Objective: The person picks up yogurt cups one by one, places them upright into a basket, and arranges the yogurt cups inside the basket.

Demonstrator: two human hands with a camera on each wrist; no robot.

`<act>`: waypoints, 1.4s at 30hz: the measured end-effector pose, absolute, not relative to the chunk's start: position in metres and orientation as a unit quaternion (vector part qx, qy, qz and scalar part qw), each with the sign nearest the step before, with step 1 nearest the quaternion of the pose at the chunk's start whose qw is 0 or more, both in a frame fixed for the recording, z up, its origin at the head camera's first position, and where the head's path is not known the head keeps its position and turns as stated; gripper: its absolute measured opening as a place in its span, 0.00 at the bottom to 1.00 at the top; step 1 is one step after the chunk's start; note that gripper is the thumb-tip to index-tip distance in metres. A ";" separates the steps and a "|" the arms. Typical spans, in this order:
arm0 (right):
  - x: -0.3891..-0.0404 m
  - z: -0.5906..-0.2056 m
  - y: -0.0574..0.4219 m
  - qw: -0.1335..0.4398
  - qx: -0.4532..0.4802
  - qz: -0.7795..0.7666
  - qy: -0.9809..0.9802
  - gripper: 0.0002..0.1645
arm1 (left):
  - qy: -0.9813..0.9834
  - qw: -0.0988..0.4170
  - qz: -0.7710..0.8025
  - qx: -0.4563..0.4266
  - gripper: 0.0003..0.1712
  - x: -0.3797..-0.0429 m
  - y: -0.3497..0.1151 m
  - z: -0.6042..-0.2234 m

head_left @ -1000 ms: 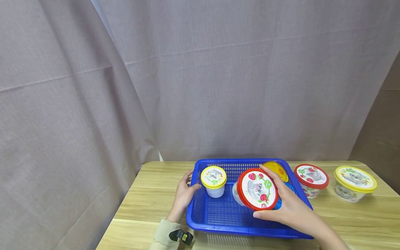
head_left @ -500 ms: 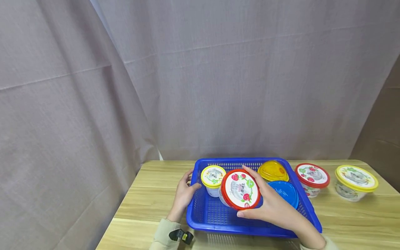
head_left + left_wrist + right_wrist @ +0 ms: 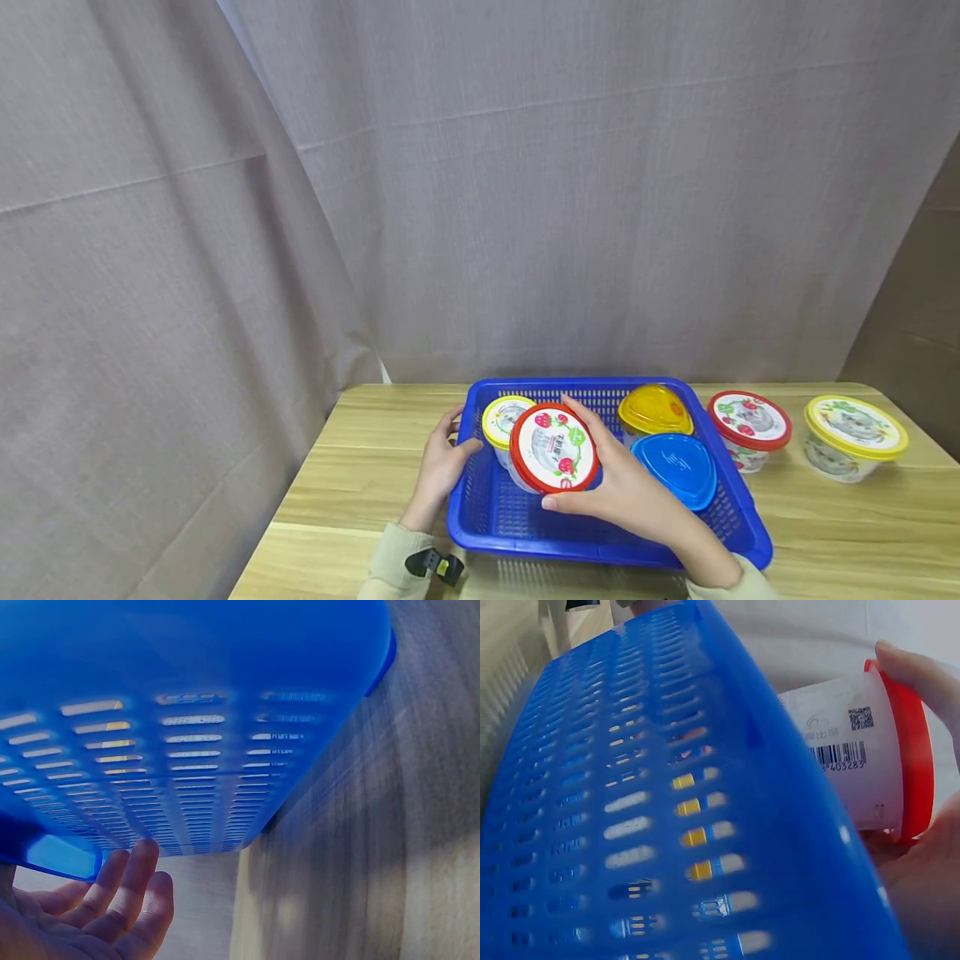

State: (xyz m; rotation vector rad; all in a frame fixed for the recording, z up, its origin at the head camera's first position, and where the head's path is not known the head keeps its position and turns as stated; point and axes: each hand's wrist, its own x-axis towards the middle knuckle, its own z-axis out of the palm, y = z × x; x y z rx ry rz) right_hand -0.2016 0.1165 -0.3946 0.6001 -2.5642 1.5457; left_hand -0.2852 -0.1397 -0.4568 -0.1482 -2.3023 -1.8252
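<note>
My right hand [image 3: 618, 483] grips a round tub with a red, strawberry-printed lid [image 3: 555, 447] by the lid's edge. The tub is tilted over the left half of the blue plastic basket [image 3: 540, 550]. Its white side with a barcode [image 3: 840, 754] shows in the right wrist view. Behind it, partly covered, stands a smaller tub with a yellow lid [image 3: 504, 417]. At the basket's left side my left hand [image 3: 441, 462] holds the rim, thumb on top; its fingers [image 3: 142, 881] lie outside the wall in the left wrist view.
In the basket's right half are a container with a yellow lid [image 3: 654, 408] and one with a blue lid [image 3: 678, 468]. Right of the basket, another red-lidded tub [image 3: 750, 421] and a larger yellow-lidded tub [image 3: 855, 433] stand on the wooden table [image 3: 352, 467]. A grey curtain [image 3: 585, 208] hangs behind.
My right hand has moved left with the red-lidded tub, bringing it in front of the small yellow-lidded tub. The blue and yellow lids at the right have come into view. My left hand stays put.
</note>
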 end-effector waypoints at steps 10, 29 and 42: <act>-0.203 -0.399 0.104 0.021 0.167 0.494 -0.853 0.71 | -0.780 0.105 -0.615 -0.050 0.40 -0.288 -0.140 -0.461; -0.215 -0.405 0.088 -0.025 0.162 0.458 -0.874 0.71 | -0.773 0.105 -0.623 -0.061 0.40 -0.285 -0.140 -0.460; -0.218 -0.417 0.085 -0.027 0.239 0.443 -0.864 0.69 | -0.781 0.104 -0.614 -0.050 0.38 -0.288 -0.140 -0.463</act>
